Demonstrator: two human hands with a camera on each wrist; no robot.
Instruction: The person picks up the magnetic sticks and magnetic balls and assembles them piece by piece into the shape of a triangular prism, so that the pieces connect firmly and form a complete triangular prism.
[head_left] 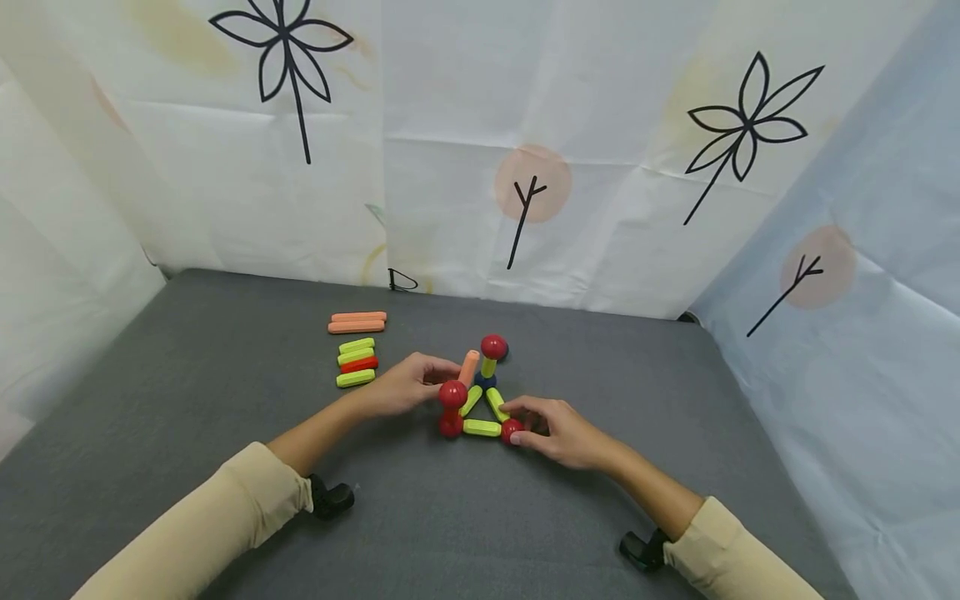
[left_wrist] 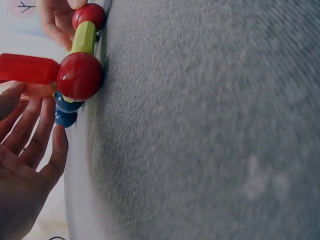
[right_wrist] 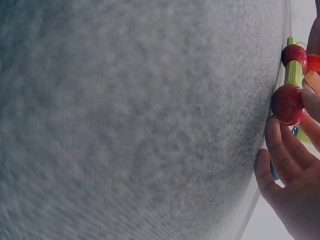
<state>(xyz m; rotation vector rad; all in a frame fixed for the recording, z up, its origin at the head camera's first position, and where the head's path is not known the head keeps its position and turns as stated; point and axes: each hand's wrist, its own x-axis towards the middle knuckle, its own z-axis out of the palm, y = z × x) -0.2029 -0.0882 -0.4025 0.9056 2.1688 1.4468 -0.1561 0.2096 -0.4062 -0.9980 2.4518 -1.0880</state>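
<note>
A triangle of yellow-green sticks (head_left: 482, 427) lies on the grey surface, joined to red balls at its front corners and a dark blue ball (head_left: 486, 381) at the back. From the front-left ball (left_wrist: 80, 76) a short red stick (left_wrist: 30, 68) rises to another red ball (head_left: 452, 394). A yellow-green stick on the blue ball carries a red ball (head_left: 494, 347). My left hand (head_left: 411, 385) pinches a tilted orange stick (head_left: 468, 367), whose lower end is hidden behind the front-left red balls. My right hand (head_left: 564, 433) grips the front-right red ball (right_wrist: 288, 104) between thumb and fingers.
Left of the structure, several loose yellow-green sticks (head_left: 356, 378) lie in a column with one red stick (head_left: 359, 364). Beyond them are two orange sticks (head_left: 357, 326). Another dark ball (head_left: 505, 352) shows partly behind the upright. White patterned cloth (head_left: 450, 208) hangs behind the surface.
</note>
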